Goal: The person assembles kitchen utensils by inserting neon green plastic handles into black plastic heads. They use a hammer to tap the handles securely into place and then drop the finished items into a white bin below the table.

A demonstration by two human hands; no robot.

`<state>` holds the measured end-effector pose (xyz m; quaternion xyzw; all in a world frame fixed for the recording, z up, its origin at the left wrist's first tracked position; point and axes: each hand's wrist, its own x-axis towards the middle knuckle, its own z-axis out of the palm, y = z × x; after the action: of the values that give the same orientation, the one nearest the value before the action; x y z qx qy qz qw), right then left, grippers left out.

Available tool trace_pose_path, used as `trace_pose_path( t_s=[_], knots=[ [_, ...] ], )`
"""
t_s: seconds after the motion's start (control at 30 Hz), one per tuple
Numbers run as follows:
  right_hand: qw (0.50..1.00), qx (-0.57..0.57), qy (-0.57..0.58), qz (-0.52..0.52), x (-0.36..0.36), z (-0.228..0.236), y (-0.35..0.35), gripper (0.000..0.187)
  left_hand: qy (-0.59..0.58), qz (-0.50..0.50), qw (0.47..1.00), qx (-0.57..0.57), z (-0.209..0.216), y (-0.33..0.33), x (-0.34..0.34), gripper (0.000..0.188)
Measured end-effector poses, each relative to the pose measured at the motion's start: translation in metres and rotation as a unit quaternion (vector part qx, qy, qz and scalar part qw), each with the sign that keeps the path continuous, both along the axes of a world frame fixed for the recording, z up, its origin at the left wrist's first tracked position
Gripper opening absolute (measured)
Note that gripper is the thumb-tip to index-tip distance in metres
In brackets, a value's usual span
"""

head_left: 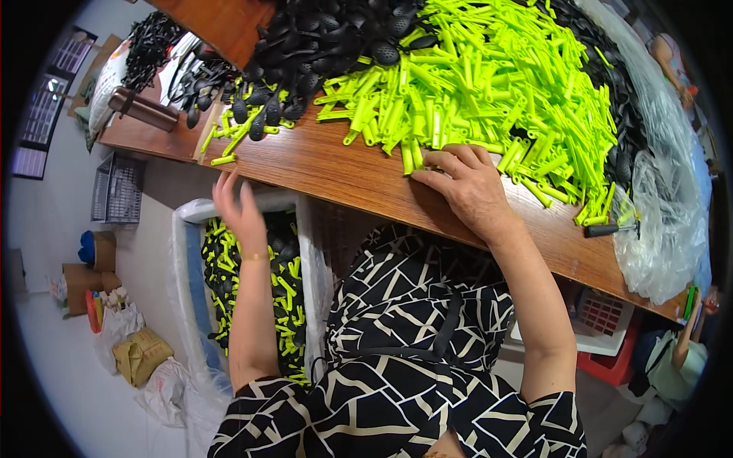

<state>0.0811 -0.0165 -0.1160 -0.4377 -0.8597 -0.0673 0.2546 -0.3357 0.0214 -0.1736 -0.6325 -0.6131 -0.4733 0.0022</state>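
Note:
Lime-green plastic handles [489, 84] lie in a large heap on the wooden table [336, 164]. At the heap's near edge my right hand [469, 187] has its fingers curled, thumb and fingertips on a lime-green handle [407, 158]. My left hand [240, 214], slightly blurred, hovers by the table's front edge with fingers apart and nothing visible in it. Just beyond its fingertips is a loose lime-green handle [223, 160]. Below my left forearm stands a plastic-lined bin [183, 267] of black utensils with green handles.
Black utensil heads [328, 38], some perforated, are piled behind the handles. A brown cylinder [143, 109] lies at the table's left. Clear plastic sheeting [657, 229] hangs at the right, beside a black-handled tool [603, 229]. A grey crate [117, 189] and sacks [141, 355] sit on the floor.

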Motion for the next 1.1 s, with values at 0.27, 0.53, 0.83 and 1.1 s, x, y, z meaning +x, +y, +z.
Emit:
trace_pose_path(
  t_s=[0.27, 0.53, 0.83, 1.1],
  knots=[
    [0.999, -0.02, 0.043, -0.025, 0.002, -0.005, -0.006, 0.012, 0.255, -0.088, 0.963, 0.006, 0.058, 0.128, 0.089, 0.026],
    [0.882, -0.173, 0.436, -0.047, 0.02, -0.003, -0.036, 0.009, 0.406, -0.073, 0.91, -0.042, 0.056, 0.171, 0.116, 0.012],
    [0.953, -0.045, 0.24, -0.181, 0.073, 0.0, -0.089, 0.012, -0.175, -0.368, 0.906, -0.115, 0.085, 0.107, 0.178, 0.017],
    [0.942, -0.054, 0.25, -0.216, 0.087, 0.002, -0.095, 0.015, -0.407, -0.52, 0.584, -0.472, 0.061, -0.063, 0.28, 0.039]
  ],
)
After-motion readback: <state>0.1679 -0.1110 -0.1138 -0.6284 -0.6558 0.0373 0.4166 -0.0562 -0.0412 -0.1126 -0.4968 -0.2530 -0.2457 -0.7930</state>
